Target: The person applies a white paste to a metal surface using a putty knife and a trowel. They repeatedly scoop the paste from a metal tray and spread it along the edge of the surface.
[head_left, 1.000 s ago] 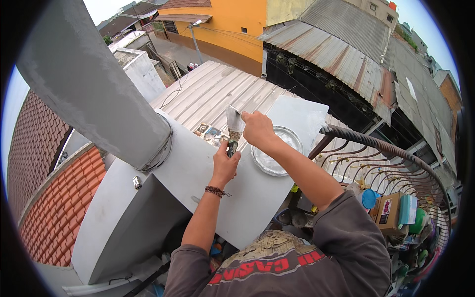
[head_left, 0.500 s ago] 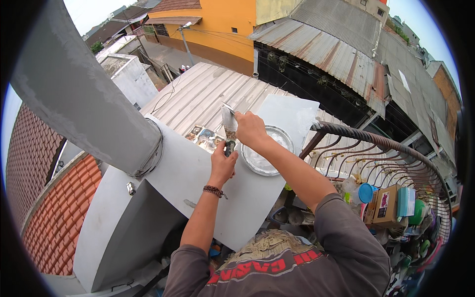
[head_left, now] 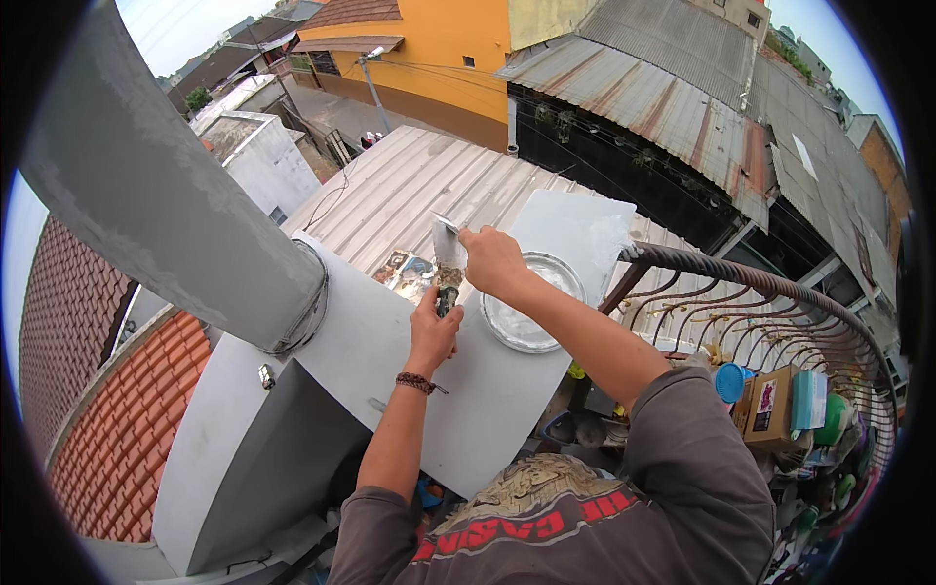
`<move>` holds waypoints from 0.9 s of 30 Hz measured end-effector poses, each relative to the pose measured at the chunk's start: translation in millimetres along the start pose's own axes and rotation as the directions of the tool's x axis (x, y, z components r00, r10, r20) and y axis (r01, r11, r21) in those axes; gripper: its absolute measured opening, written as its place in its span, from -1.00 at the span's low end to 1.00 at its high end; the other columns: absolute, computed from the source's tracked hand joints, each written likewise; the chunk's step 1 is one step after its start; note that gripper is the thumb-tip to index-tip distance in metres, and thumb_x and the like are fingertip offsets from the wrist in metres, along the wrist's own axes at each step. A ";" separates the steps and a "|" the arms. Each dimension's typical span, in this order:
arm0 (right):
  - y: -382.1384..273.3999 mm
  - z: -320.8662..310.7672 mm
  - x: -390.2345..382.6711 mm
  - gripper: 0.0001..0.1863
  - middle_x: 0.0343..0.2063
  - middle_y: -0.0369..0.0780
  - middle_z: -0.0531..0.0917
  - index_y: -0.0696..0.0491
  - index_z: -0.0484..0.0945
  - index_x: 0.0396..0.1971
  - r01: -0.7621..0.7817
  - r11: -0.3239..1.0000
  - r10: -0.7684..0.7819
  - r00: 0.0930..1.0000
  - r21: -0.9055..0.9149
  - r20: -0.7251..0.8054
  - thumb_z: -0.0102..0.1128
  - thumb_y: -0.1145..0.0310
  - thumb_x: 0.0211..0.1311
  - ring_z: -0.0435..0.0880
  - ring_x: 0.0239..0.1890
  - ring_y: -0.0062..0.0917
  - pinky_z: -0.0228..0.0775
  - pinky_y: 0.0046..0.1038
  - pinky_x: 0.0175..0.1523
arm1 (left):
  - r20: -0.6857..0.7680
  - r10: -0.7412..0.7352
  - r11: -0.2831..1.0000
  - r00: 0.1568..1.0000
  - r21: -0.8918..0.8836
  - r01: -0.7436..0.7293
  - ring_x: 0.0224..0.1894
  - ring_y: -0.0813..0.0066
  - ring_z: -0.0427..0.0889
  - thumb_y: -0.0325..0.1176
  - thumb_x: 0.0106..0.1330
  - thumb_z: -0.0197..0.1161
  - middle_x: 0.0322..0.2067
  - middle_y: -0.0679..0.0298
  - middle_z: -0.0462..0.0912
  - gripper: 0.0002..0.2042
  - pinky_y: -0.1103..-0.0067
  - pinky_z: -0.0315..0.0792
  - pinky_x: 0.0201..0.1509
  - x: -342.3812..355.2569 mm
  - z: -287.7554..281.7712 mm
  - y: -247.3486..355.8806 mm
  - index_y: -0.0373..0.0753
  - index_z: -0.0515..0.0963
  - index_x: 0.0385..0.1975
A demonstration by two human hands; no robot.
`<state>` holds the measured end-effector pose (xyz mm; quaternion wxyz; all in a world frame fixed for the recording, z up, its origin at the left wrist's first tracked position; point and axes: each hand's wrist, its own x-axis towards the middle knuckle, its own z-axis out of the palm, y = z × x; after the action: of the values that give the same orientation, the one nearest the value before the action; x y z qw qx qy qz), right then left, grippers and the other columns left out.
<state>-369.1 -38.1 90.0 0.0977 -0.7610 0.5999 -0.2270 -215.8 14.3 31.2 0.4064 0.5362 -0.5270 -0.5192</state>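
Flat grey metal scraper with a dark handle (head_left: 448, 255): above the smooth grey ledge (head_left: 487, 419), blade up, just left of the round, shallow white container (head_left: 519, 345).
Scraper weight: probably light, easily tilted from the wrist alone.
Scraper stiffness: likely rigid at the handle, a little springy across the thin blade; hardly fragile.
Slip: surer on the handle, perhaps slick on any smeared metal — too small to tell whether wet.
Best hold: around the handle, close under the blade, well clear of the thin front edge.
Bare left hand with a dark braided bracelet (head_left: 434, 331): fingers closed around the handle from below, no gap showing.
Bare right hand (head_left: 492, 258): fingers curled tight, apparently on a thin, pale metal blade (head_left: 445, 222) jutting leftward by the scraper's upper end; rest hidden in the grip, contact between the two metals impossible to tell.
Scraper blade: dull grey, flat, with rough brownish staining toward the handle.
Scraper handle: nearly black, mostly covered by fingers.
White container: on the ledge, whitish smears inside — partly covered by the right forearm.
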 end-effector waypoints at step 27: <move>-22.1 22.6 -92.1 -0.56 -0.37 0.11 0.53 0.15 0.47 0.10 -0.110 0.982 0.104 0.993 0.156 0.048 0.10 0.32 0.24 0.63 -0.42 0.02 0.51 -0.09 -0.29 | -0.082 -0.047 0.970 0.996 -0.243 0.026 -0.85 0.54 0.38 -0.44 0.24 0.20 -0.66 0.32 0.44 -0.76 0.57 0.18 -0.88 2.4 -12.8 -12.3 -0.33 0.38 -0.15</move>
<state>-355.7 53.1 58.4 0.1819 -0.7219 0.6178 -0.2531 -201.6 11.9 20.4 0.4815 0.5145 -0.4317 -0.5630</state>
